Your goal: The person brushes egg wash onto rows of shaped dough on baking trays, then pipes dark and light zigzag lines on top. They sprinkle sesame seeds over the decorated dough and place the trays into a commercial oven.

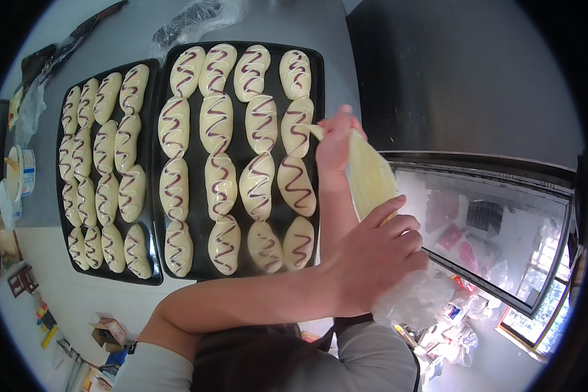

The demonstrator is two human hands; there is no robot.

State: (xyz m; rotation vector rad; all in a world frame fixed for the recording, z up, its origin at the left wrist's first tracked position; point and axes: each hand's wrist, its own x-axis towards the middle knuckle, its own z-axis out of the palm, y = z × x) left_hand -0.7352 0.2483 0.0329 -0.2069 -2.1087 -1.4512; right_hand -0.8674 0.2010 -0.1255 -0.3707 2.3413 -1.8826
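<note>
Both hands are engaged on a single piping bag. The right hand is curled around the narrow front of the piping bag, just behind its tip; the left hand is closed over the thick rear, fingers pressed into it. This division appears to let the one steer the tip while the other supplies pressure. The left forearm crosses over the right, presumably because the bag slants back to the person's right.

The tip is at the right edge of a striped bun in the rightmost column of the near tray. The buns lie lengthwise in columns, end to end or nearly so, an order that seems suited to running lines along a column. Most bear dark and white zigzags; on the lowest two of that column only the dark is discernible. The far tray stands alongside on the tabletop, well within view.

Not verified: whether the tip touches the bun; the right fingers' exact grip, partly masked by the hand itself; the left palm, out of sight. Crumpled plastic below the left hand is blurred; whether it belongs to the bag cannot be determined.
</note>
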